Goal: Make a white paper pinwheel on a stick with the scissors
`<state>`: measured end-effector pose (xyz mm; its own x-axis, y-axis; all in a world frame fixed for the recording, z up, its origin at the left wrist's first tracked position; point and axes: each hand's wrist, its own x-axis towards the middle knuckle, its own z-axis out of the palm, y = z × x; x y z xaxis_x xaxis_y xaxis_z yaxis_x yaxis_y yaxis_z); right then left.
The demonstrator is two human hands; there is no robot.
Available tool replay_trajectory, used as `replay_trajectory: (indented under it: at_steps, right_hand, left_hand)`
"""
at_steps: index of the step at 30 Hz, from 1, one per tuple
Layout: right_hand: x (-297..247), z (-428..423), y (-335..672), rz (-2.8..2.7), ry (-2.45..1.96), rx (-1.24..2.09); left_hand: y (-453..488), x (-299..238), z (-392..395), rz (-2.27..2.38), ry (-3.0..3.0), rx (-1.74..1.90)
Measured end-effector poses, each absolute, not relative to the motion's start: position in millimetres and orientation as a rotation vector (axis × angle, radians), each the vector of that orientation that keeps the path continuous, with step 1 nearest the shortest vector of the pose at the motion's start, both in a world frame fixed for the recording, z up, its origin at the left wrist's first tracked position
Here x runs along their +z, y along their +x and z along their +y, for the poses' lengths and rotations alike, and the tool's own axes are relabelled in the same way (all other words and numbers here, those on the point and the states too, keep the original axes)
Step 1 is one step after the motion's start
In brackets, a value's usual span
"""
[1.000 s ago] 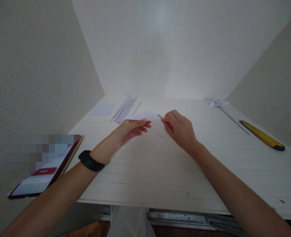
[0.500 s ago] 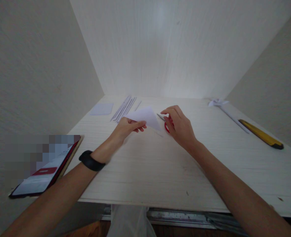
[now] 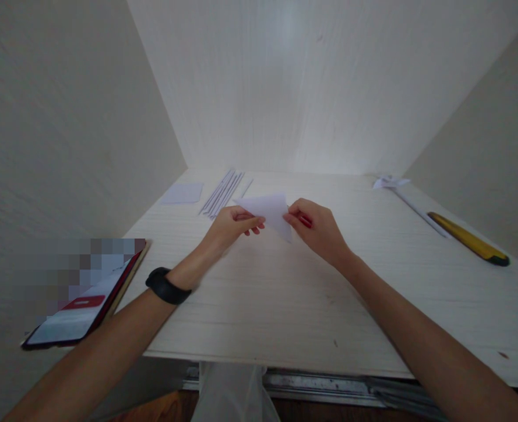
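Note:
Between my two hands is a white paper triangle point(image 3: 271, 206), held just above the table. My left hand point(image 3: 237, 221) pinches its left part, thumb on top and fingers underneath. On the right side, my right hand point(image 3: 314, 224) grips the paper's edge between thumb and fingers. A bit of the red scissors point(image 3: 306, 222) shows through the gap in my right hand; the rest of them is hidden by the hand and paper.
Several thin paper sticks point(image 3: 222, 193) and a flat paper sheet point(image 3: 182, 193) lie at the back left. A tablet point(image 3: 83, 302) leans at the left. At the right are a paper pinwheel point(image 3: 390, 182) on a stick and a yellow-and-black box cutter point(image 3: 467, 239).
My right hand has moved left from above the scissors and closed on the paper's right edge. The paper has turned slightly in my left hand.

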<state>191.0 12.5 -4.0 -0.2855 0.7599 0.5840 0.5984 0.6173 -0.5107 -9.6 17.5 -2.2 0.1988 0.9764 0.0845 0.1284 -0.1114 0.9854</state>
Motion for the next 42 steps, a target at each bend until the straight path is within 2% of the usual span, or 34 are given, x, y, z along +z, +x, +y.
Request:
replay_trajectory:
  at_steps: [42]
  right_hand:
    - [-2.0,13.3,193.7,-1.950,-1.093,0.335]
  left_hand:
    - [-17.9,4.0,19.3,1.121,1.330,1.335]
